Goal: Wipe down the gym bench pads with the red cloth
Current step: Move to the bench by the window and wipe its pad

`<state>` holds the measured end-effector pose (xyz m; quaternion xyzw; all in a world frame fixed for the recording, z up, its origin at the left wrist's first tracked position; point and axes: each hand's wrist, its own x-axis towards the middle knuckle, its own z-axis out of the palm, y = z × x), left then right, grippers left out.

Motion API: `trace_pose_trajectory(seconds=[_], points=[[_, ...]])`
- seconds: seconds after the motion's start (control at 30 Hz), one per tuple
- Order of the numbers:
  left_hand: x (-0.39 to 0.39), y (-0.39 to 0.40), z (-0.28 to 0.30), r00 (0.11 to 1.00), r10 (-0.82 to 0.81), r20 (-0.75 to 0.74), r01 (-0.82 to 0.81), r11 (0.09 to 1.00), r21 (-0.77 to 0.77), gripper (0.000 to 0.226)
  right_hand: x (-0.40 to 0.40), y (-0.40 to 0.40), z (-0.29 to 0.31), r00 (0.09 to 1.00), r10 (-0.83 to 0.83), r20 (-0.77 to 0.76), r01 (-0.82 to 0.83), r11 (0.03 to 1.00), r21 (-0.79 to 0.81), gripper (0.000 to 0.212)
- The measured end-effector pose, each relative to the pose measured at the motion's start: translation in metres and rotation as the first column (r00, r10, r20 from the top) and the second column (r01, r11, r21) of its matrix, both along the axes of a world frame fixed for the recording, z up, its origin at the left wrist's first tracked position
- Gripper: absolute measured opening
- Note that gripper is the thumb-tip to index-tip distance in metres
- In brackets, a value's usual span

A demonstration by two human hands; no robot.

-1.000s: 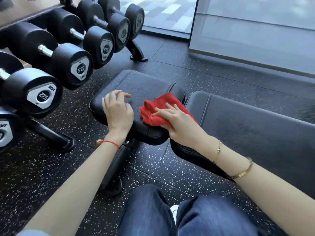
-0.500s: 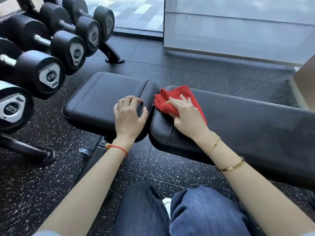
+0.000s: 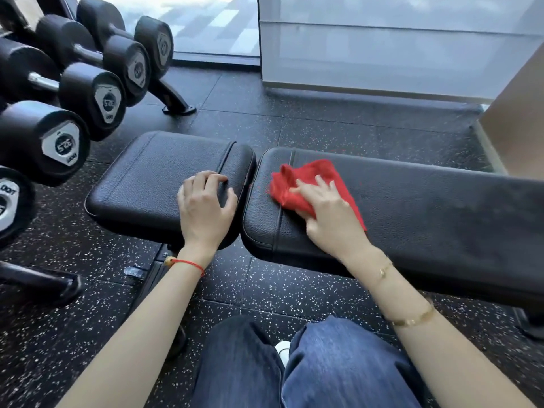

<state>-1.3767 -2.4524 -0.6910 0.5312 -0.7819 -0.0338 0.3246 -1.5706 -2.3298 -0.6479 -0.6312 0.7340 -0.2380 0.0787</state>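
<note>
wiping progress: cloth at the near end of the long pad

progress, judged from this one view, looks to be around the middle of the task. your right hand (image 3: 329, 213) presses the red cloth (image 3: 309, 184) flat onto the long back pad (image 3: 426, 213), close to the end that meets the gap between the two pads. its fingers (image 3: 321, 184) lie spread and nearly straight over the crumpled fabric; they press rather than pinch, though the thumb is hidden under the palm, so you cannot tell whether it hooks a fold. your left hand (image 3: 206, 201) rests on the right-hand part of the short seat pad (image 3: 153, 178), fingers loosely bent over the stitched seam, holding nothing; it appears to steady the bench.

what is done cannot be read directly: neither pad shows a clear wet or clean track, and the dull patches further right on the long pad may be glare or residue. what is left, as a judgement, is most of the long pad, which stretches well away to your right and out of the frame, plus its near edge and sides. the seat pad's condition is not decidable here, so treat it as unconfirmed.

the dumbbell rack (image 3: 73, 92) stands to the left, apart from the bench, on the speckled floor (image 3: 265, 290).
</note>
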Motion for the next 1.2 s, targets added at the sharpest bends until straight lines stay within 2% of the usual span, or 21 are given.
trace_pose_trajectory(seconds=[0.1, 0.17, 0.27, 0.33, 0.4, 0.47, 0.67, 0.77, 0.87, 0.93, 1.03, 1.1, 1.2], points=[[0.001, -0.001, 0.000, 1.000, -0.006, 0.004, 0.006, 1.000, -0.003, 0.025, -0.002, 0.033, -0.001, 0.987, 0.152, 0.042, -0.153, 0.988, 0.008, 0.043], [0.001, 0.000, 0.000, 1.000, -0.010, 0.003, 0.010, 1.000, -0.005, 0.024, -0.021, 0.044, 0.000, 0.991, 0.128, 0.045, -0.130, 0.991, 0.031, 0.042], [0.001, 0.000, 0.000, 1.000, -0.002, 0.002, 0.002, 1.000, -0.010, 0.024, -0.055, 0.042, 0.004, 0.995, -0.090, 0.035, 0.088, 0.995, 0.048, 0.042], [0.000, 0.001, 0.000, 1.000, -0.002, 0.010, 0.002, 1.000, -0.014, 0.024, -0.068, 0.029, 0.010, 0.954, -0.298, 0.034, 0.296, 0.954, 0.044, 0.042], [-0.001, 0.001, 0.001, 1.000, -0.004, 0.021, 0.004, 1.000, -0.020, 0.024, -0.066, 0.011, 0.014, 0.920, -0.388, 0.047, 0.387, 0.922, 0.029, 0.038], [-0.001, 0.001, 0.000, 1.000, -0.007, 0.025, 0.007, 1.000, -0.024, 0.024, -0.051, -0.006, 0.015, 0.937, -0.345, 0.047, 0.344, 0.938, 0.025, 0.034], [-0.003, 0.004, 0.004, 0.995, -0.002, 0.103, 0.007, 0.999, -0.046, 0.025, 0.006, 0.003, 0.001, 1.000, 0.016, 0.023, -0.016, 1.000, 0.013, 0.042], [-0.003, 0.006, 0.008, 0.990, -0.034, 0.140, 0.044, 0.997, -0.067, 0.022, -0.008, 0.031, 0.001, 0.997, 0.059, 0.051, -0.059, 0.998, 0.006, 0.042], [-0.001, 0.007, 0.013, 0.996, -0.054, 0.066, 0.055, 0.998, -0.016, 0.020, -0.040, 0.053, 0.002, 0.998, -0.043, 0.055, 0.042, 0.999, 0.025, 0.041], [-0.001, 0.012, 0.017, 0.996, -0.083, 0.028, 0.083, 0.996, 0.008, 0.021, -0.063, 0.056, 0.005, 0.975, -0.217, 0.040, 0.216, 0.976, 0.035, 0.040], [-0.010, 0.024, 0.026, 0.985, -0.168, -0.043, 0.169, 0.985, 0.042, 0.021, -0.087, 0.040, 0.013, 0.887, -0.460, 0.047, 0.458, 0.888, 0.042, 0.039], [-0.020, 0.034, 0.031, 0.971, -0.222, -0.089, 0.228, 0.971, 0.065, 0.020, -0.088, 0.021, 0.017, 0.877, -0.474, 0.080, 0.470, 0.881, 0.057, 0.036], [-0.032, 0.044, 0.037, 0.942, -0.284, -0.181, 0.306, 0.945, 0.112, 0.020, -0.067, -0.004, 0.017, 0.931, -0.358, 0.078, 0.351, 0.932, 0.092, 0.037]])
